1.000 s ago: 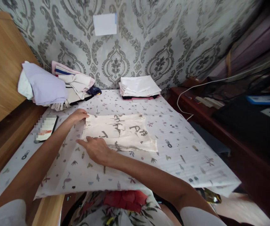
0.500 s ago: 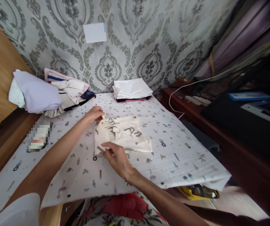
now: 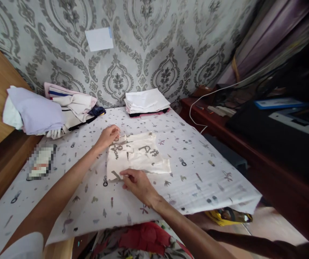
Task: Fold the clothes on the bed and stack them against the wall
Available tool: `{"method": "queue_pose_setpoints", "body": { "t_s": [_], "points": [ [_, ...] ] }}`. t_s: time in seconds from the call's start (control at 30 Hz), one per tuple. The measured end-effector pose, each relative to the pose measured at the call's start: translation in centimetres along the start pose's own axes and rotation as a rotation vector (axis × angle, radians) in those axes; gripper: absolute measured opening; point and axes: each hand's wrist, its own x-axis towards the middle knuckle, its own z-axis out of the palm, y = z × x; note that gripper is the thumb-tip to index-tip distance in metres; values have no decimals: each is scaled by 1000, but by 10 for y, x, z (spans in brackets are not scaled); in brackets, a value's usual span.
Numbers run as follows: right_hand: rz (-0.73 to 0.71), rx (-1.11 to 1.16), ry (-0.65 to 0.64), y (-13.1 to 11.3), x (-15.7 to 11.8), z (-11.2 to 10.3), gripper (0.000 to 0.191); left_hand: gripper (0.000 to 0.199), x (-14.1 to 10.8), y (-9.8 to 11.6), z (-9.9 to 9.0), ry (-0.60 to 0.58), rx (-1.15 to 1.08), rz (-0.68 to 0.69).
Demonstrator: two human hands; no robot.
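Note:
A cream garment with dark printed lettering (image 3: 138, 153) lies partly folded on the patterned white sheet (image 3: 197, 180). At its upper left edge is my left hand (image 3: 110, 136), its fingers closed on the cloth. My right hand (image 3: 136, 181) is at the lower left edge, thumb and index finger pinched on the fabric. Small creases run through the garment's middle, between the two hands.
Behind stands a stack of folded white clothes (image 3: 146, 100). A pile of clothes (image 3: 38, 109) sits at the back left, above a pixelated flat object (image 3: 41, 162). On the right, a dark red table (image 3: 210, 118) holds cables and devices.
The garment's left part has been spread flatter, showing more lettering. My left hand has shifted slightly along the upper edge. The whole view has moved a little.

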Motion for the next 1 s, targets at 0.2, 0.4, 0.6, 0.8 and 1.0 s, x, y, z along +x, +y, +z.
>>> {"method": "queue_pose_setpoints", "body": {
  "t_s": [0.2, 0.4, 0.6, 0.8, 1.0],
  "points": [
    [38, -13, 3, 0, 3, -3, 26, 55, -28, -19, 16, -208, 536, 286],
    [87, -83, -42, -6, 1, -10, 24, 63, -25, -28, 27, -260, 681, 220],
    [19, -1, 100, 5, -11, -20, 30, 64, -59, -17, 23, -220, 565, 221],
    [-163, -71, 206, 1, -13, -15, 27, 65, -98, -12, 48, -247, 640, 260],
    [-267, -671, 44, -4, -6, -1, 32, 52, -93, -12, 26, -189, 297, 247]
  ]
}}
